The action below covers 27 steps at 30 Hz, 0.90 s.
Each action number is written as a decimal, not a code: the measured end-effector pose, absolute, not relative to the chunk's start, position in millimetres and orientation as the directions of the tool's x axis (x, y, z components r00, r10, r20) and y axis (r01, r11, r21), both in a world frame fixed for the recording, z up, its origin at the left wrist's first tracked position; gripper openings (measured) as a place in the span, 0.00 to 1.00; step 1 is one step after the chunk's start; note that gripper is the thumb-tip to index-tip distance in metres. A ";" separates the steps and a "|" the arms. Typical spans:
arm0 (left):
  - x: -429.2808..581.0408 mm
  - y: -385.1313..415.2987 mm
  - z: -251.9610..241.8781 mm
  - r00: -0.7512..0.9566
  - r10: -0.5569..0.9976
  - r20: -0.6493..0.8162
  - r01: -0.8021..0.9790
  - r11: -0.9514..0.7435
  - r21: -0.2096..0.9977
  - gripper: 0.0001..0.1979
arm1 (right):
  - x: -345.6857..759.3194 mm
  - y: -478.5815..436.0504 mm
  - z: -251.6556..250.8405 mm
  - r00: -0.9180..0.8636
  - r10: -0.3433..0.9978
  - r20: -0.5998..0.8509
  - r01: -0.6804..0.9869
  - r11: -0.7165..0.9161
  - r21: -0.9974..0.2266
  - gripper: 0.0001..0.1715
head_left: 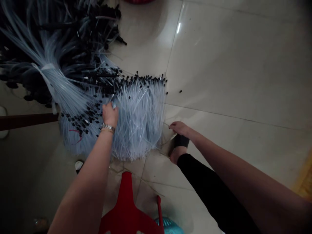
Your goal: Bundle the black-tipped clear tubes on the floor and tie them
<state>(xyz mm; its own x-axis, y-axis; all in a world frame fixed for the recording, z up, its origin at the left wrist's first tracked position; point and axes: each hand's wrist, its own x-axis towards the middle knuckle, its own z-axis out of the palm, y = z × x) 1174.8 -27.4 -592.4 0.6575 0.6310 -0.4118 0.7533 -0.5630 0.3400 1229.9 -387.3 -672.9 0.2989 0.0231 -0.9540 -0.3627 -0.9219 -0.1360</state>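
Note:
A wide pile of clear thin plastic tubes [138,123] with small black tips lies on the floor in front of me. My left hand [110,115], with a metal watch at the wrist, reaches onto the pile with its fingers curled at the black-tipped ends; what they grip is hidden. Left of it lies a tied bundle of tubes [63,84], gathered by a pale band. Beside the pile's right edge, my right hand [180,127] is closed by my foot, its fingertips pinching a thin string [166,124] that runs toward the tubes.
More black-ended tubes [85,29] are heaped at the upper left. A red plastic stool [126,208] and a teal basket [170,226] stand at the bottom. A brown bar [29,121] comes in from the left. Tiny black caps [180,91] lie on the floor tiles [231,71].

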 end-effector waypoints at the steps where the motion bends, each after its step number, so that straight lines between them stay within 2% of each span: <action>1: 1155.8 -29.3 -585.2 0.636 0.648 -0.419 0.771 -0.555 0.312 0.18 | 1234.7 -384.3 -666.0 0.272 0.040 -0.961 -0.375 -0.915 -0.145 0.17; 7: 1068.3 -44.8 -574.9 0.550 0.688 -0.474 0.831 -0.509 0.226 0.22 | 1257.2 -356.2 -632.9 0.175 0.131 -0.976 -0.493 -0.846 -0.202 0.11; 15: 1091.8 -18.8 -602.2 0.410 0.685 -0.602 0.893 -0.437 0.110 0.16 | 1240.4 -336.5 -597.7 0.097 0.189 -0.977 -0.615 -0.761 -0.208 0.10; 18: 1097.0 -12.2 -602.8 0.351 0.668 -0.656 0.905 -0.422 0.055 0.18 | 1233.5 -338.2 -588.1 0.077 0.233 -0.970 -0.640 -0.734 -0.227 0.13; 23: 1091.8 -19.3 -593.5 0.327 0.675 -0.661 0.903 -0.429 0.008 0.19 | 1234.4 -340.0 -585.4 0.133 0.288 -0.948 -0.630 -0.715 -0.305 0.16; 27: 1086.4 -32.2 -588.1 0.342 0.696 -0.631 0.905 -0.425 0.022 0.19 | 1237.3 -341.2 -590.4 0.158 0.293 -0.943 -0.573 -0.750 -0.329 0.16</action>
<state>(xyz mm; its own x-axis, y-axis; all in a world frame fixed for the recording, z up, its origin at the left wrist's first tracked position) 1086.4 -32.2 -588.1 0.3419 0.6962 -0.6312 0.9051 -0.4245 0.0220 1237.3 -341.2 -590.4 0.1577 0.2928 -0.9431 -0.5735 -0.7504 -0.3288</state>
